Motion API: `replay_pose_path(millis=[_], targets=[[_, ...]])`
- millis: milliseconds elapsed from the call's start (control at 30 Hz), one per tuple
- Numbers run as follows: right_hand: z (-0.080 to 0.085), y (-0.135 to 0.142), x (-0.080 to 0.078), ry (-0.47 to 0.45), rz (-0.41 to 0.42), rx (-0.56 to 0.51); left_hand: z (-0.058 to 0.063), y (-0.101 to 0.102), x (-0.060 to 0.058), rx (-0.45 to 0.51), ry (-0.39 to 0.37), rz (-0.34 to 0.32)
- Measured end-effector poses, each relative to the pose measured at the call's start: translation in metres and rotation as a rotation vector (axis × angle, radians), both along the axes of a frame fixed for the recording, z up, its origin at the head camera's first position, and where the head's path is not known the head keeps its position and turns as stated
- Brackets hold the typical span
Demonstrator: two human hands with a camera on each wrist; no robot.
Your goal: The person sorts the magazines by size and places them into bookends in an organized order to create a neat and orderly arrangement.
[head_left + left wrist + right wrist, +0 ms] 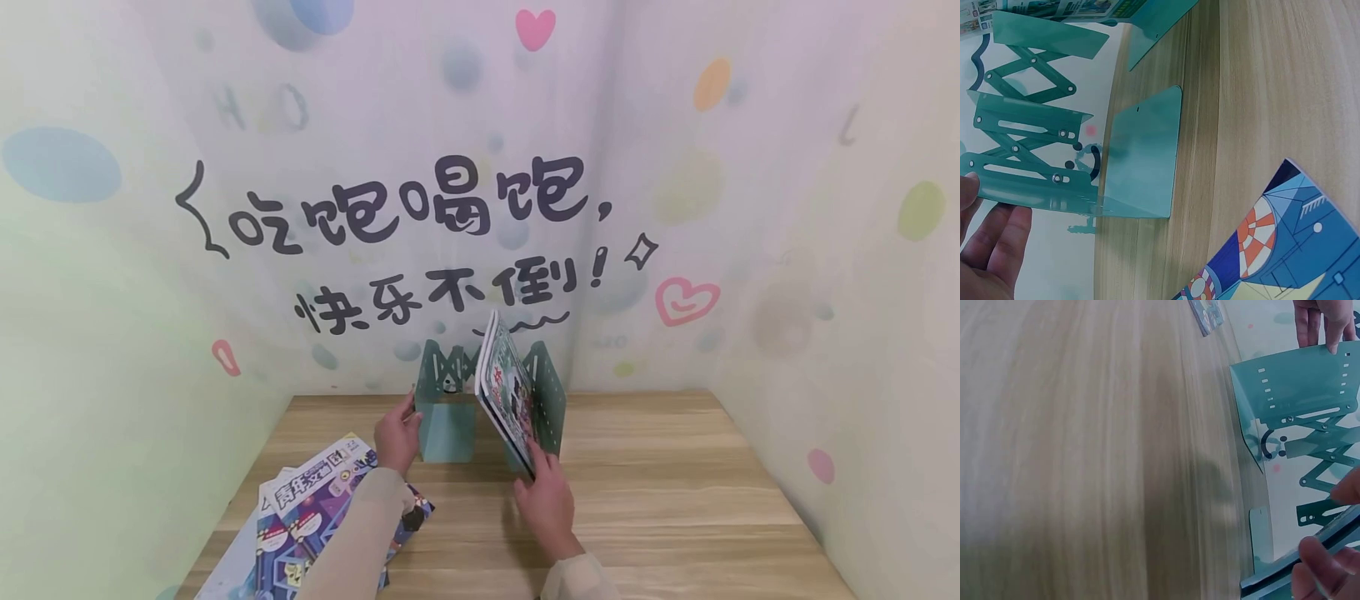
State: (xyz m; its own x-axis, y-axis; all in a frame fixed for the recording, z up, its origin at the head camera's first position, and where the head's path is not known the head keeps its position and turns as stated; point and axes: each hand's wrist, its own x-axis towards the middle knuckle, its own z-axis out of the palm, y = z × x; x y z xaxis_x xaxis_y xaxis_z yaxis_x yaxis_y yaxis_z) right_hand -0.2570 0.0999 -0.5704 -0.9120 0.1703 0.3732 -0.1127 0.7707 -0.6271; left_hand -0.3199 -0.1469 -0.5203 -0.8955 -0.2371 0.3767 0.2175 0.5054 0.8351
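A green metal expandable bookend (447, 433) with crisscross linkage stands at the back of the table. My left hand (396, 437) pinches the upright plate at its left end; the left wrist view shows the thumb on one face and fingers (1007, 240) on the other. My right hand (547, 504) grips a few magazines (510, 392) by their near lower edge. They stand on edge between the end plates, tilted, nearer the right plate. In the right wrist view, the right thumb and fingers (1316, 556) lie on opposite sides of the magazines.
Several more magazines (322, 508) lie fanned on the wooden table (675, 500) at the left, partly under my left forearm. A printed fabric wall (450, 108) rises right behind the bookend, with further walls on both sides.
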Motion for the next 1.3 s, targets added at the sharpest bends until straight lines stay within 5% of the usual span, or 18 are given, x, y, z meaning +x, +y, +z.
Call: replay_pose_path(millis=[200,433,633,1000,1300], targets=[[-0.005,0.012,0.002,-0.075,0.014,0.007,0.000,-0.001,0.001,-0.003,-0.006,-0.008],[0.001,0.024,0.001,-0.052,-0.050,-0.007,0.001,-0.001,0.002,0.003,-0.018,-0.011],[0.007,0.027,-0.001,0.094,-0.031,-0.044,0.000,-0.002,0.002,0.008,-0.033,-0.020],[0.009,0.036,-0.015,0.493,0.013,0.008,0.000,-0.002,0.001,0.001,-0.022,-0.033],[0.018,0.043,-0.024,0.529,0.049,0.033,0.003,-0.001,0.003,0.000,-0.038,-0.025]])
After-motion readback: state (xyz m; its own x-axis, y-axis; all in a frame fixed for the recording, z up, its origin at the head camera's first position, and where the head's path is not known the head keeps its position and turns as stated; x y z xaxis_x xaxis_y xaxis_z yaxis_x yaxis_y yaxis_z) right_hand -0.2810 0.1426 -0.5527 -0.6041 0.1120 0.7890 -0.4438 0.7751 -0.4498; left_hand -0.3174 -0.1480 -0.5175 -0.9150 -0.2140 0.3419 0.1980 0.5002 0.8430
